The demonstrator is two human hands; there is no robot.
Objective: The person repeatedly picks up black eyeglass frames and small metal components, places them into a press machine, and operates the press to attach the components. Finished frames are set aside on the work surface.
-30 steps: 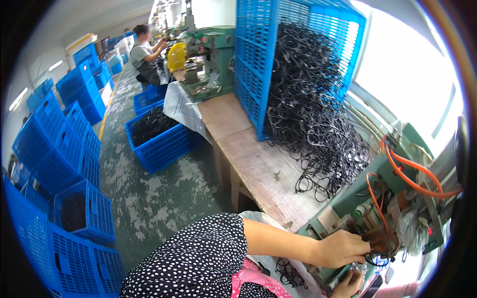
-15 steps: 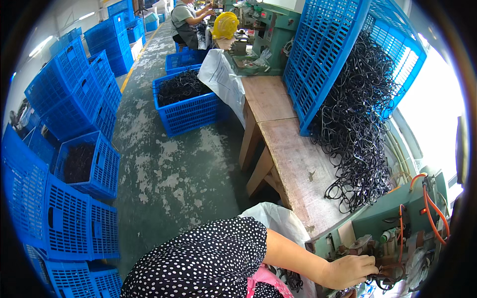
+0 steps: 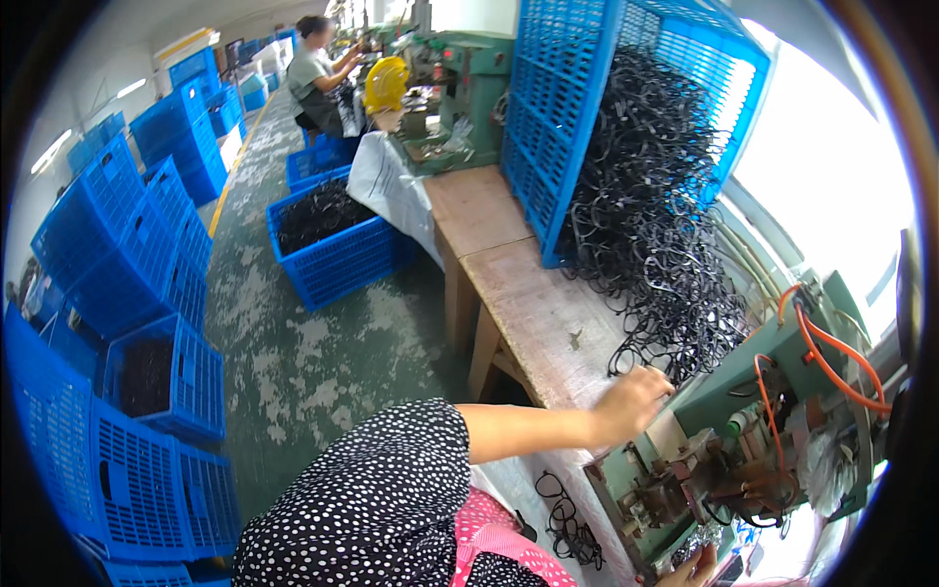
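Note:
My left hand [image 3: 634,403] reaches over the bench beside the green machine [image 3: 675,479], at the near edge of a heap of black looped cords [image 3: 675,284]. Its fingers are bent inward, and whether a loop is between them is hidden. Low in the view, my right hand [image 3: 693,569] is partly cut off beside the machine's lower front; its grip does not show clearly. Dark loops [image 3: 748,511] hang at the machine's working head. The heap spills out of a blue crate [image 3: 558,127] tipped on its side on the wooden bench [image 3: 528,284].
More black loops [image 3: 569,533] lie beside my pink apron. On the floor stands a blue crate [image 3: 342,259] filled with dark cords. Stacked blue crates [image 3: 137,470] line the left. Farther along the bench, a person [image 3: 318,83] sits near a yellow round object [image 3: 386,84]. Orange hoses [image 3: 831,357] loop over the machine.
My left hand has moved from the machine's working area up and away to the edge of the cord heap. My right hand now shows more at the bottom. The view has shifted.

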